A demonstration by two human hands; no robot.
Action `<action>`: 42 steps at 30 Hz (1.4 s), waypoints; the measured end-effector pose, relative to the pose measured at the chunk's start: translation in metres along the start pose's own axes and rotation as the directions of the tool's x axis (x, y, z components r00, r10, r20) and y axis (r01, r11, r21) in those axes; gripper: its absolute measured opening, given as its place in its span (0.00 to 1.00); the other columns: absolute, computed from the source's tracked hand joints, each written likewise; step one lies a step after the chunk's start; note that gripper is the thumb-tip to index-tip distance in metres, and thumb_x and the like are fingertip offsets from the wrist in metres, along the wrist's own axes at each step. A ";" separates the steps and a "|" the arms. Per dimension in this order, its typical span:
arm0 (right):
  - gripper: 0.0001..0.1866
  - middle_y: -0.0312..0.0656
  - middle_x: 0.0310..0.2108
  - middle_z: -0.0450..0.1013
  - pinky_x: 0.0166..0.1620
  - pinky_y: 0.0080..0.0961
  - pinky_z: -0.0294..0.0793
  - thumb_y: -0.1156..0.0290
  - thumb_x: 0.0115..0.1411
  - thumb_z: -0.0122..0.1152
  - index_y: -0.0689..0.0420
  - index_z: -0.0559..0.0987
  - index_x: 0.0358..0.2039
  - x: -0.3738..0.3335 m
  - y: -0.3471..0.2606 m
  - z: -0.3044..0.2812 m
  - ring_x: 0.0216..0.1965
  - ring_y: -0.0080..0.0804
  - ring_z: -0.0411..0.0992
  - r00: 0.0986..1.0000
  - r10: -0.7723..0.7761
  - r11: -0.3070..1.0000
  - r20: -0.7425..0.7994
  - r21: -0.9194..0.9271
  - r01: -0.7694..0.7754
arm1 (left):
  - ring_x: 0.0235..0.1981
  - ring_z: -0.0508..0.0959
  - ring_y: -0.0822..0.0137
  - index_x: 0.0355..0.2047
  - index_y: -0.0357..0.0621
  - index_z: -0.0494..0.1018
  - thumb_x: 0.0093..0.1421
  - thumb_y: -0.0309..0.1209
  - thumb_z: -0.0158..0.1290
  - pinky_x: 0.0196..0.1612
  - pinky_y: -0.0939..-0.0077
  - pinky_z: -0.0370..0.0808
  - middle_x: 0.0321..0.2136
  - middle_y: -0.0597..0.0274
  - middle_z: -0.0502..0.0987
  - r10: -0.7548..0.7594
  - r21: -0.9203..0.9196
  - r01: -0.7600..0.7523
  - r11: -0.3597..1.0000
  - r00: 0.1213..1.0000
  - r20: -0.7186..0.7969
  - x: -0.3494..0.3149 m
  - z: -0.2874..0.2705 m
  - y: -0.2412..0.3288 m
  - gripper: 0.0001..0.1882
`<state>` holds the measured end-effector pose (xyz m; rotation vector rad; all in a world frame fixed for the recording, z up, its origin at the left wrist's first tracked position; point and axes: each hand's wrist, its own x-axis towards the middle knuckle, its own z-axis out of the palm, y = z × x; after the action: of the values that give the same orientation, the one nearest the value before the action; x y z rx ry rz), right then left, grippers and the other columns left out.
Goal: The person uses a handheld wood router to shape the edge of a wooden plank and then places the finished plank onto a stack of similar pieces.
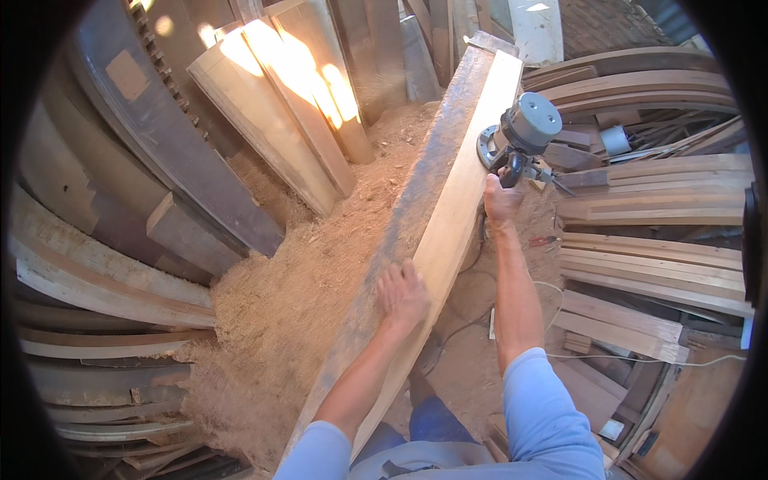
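Note:
A long pale wooden board (pixel 453 210) runs away from me beside a darker, worn beam (pixel 424 172). Near its far end stands a router (pixel 530 124) with a grey motor housing and a round base resting at the board's right side. My right hand (pixel 502 200) is closed around the router's dark handle; the cutter is hidden from view. Closer to me, my left hand (pixel 402 298) lies over the beam and the board's left edge, fingers a little apart and slightly blurred. Nothing shows in that hand.
Sawdust (pixel 296 296) is heaped left of the beam. Wide planks (pixel 268 120) lean upright at the back left, with curved boards (pixel 104 264) stacked along the left. Timber stacks (pixel 652 264) line the right. A thin pale cord (pixel 608 358) crosses the lower right, and a dark cable hangs below the board.

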<state>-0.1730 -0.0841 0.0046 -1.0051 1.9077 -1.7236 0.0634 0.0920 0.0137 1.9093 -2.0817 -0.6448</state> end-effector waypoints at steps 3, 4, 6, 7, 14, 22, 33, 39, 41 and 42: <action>0.09 0.32 0.31 0.72 0.40 0.24 0.72 0.76 0.52 0.62 0.60 0.76 0.36 0.007 0.008 0.003 0.33 0.23 0.71 1.000 0.019 1.000 0.024 0.019 -0.019 | 0.47 0.70 0.47 0.45 0.37 0.68 0.63 0.38 0.53 0.51 0.49 0.65 0.43 0.43 0.70 -0.074 0.010 0.074 0.997 0.997 -0.039 0.035 0.011 0.025 0.18; 0.09 0.32 0.31 0.72 0.40 0.24 0.72 0.76 0.52 0.62 0.60 0.76 0.36 0.008 0.006 0.004 0.33 0.23 0.71 1.000 0.024 0.999 0.016 0.031 -0.024 | 0.47 0.70 0.47 0.44 0.37 0.68 0.63 0.39 0.52 0.51 0.49 0.65 0.43 0.44 0.70 -0.083 0.008 0.083 0.996 0.996 -0.039 0.035 0.012 0.028 0.17; 0.09 0.32 0.31 0.72 0.40 0.25 0.72 0.76 0.52 0.62 0.60 0.76 0.36 0.014 0.006 0.003 0.33 0.23 0.71 0.999 0.031 0.999 0.005 0.038 -0.031 | 0.47 0.70 0.47 0.43 0.37 0.68 0.64 0.39 0.52 0.51 0.49 0.65 0.43 0.44 0.70 -0.098 0.007 0.099 0.995 0.994 -0.049 0.037 0.010 0.031 0.17; 0.09 0.32 0.31 0.72 0.41 0.25 0.72 0.76 0.52 0.61 0.60 0.76 0.36 0.018 0.008 0.002 0.33 0.23 0.71 0.999 0.033 0.999 0.001 0.032 -0.033 | 0.46 0.71 0.46 0.42 0.38 0.67 0.63 0.39 0.52 0.51 0.49 0.65 0.42 0.44 0.70 -0.090 0.007 0.091 0.996 0.994 -0.066 0.037 0.011 0.033 0.16; 0.10 0.33 0.32 0.72 0.41 0.25 0.73 0.76 0.52 0.62 0.60 0.76 0.36 0.041 0.012 0.006 0.34 0.24 0.72 1.000 0.020 1.000 0.002 0.004 -0.020 | 0.44 0.71 0.46 0.39 0.38 0.66 0.63 0.37 0.52 0.49 0.47 0.66 0.39 0.44 0.70 -0.082 0.024 0.084 0.996 0.992 -0.095 0.035 0.013 0.033 0.14; 0.08 0.31 0.29 0.72 0.40 0.24 0.72 0.76 0.52 0.61 0.60 0.77 0.34 0.065 0.009 0.013 0.32 0.23 0.71 1.000 -0.003 1.000 0.019 0.017 0.003 | 0.44 0.71 0.46 0.38 0.39 0.66 0.62 0.36 0.54 0.48 0.48 0.66 0.39 0.45 0.69 -0.090 0.024 0.092 0.995 0.993 -0.083 0.038 0.006 0.036 0.14; 0.05 0.30 0.27 0.70 0.33 0.22 0.70 0.78 0.52 0.60 0.57 0.74 0.30 0.107 0.026 0.023 0.26 0.20 0.69 0.999 -0.032 0.999 -0.004 0.032 0.032 | 0.44 0.70 0.45 0.39 0.39 0.65 0.61 0.35 0.55 0.48 0.48 0.65 0.39 0.45 0.68 -0.099 0.006 0.100 0.995 0.993 -0.071 0.039 0.006 0.038 0.14; 0.06 0.28 0.20 0.67 0.21 0.20 0.66 0.80 0.53 0.58 0.53 0.73 0.27 0.124 0.024 0.033 0.16 0.18 0.67 0.995 -0.098 0.992 -0.029 0.082 0.100 | 0.44 0.69 0.45 0.39 0.39 0.65 0.60 0.33 0.55 0.48 0.47 0.64 0.39 0.44 0.68 -0.116 0.003 0.116 0.993 0.993 -0.029 0.041 0.002 0.039 0.14; 0.07 0.27 0.18 0.67 0.20 0.21 0.66 0.80 0.53 0.58 0.52 0.73 0.26 0.132 0.028 0.032 0.16 0.18 0.67 0.996 -0.085 0.994 -0.025 0.064 0.086 | 0.44 0.69 0.45 0.39 0.39 0.65 0.60 0.33 0.54 0.48 0.47 0.64 0.39 0.44 0.68 -0.110 -0.004 0.110 0.994 0.994 -0.028 0.041 0.001 0.040 0.14; 0.07 0.27 0.18 0.66 0.20 0.21 0.65 0.80 0.53 0.58 0.52 0.73 0.25 0.137 0.030 0.033 0.16 0.18 0.66 0.995 -0.095 0.993 -0.029 0.062 0.096 | 0.44 0.69 0.45 0.39 0.39 0.65 0.60 0.33 0.54 0.48 0.47 0.63 0.39 0.44 0.68 -0.106 -0.009 0.106 0.994 0.994 -0.028 0.042 0.001 0.040 0.14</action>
<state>-0.2500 -0.2055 -0.0053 -1.0707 1.8358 -1.8472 0.0231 0.0531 0.0266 2.0242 -1.9693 -0.6434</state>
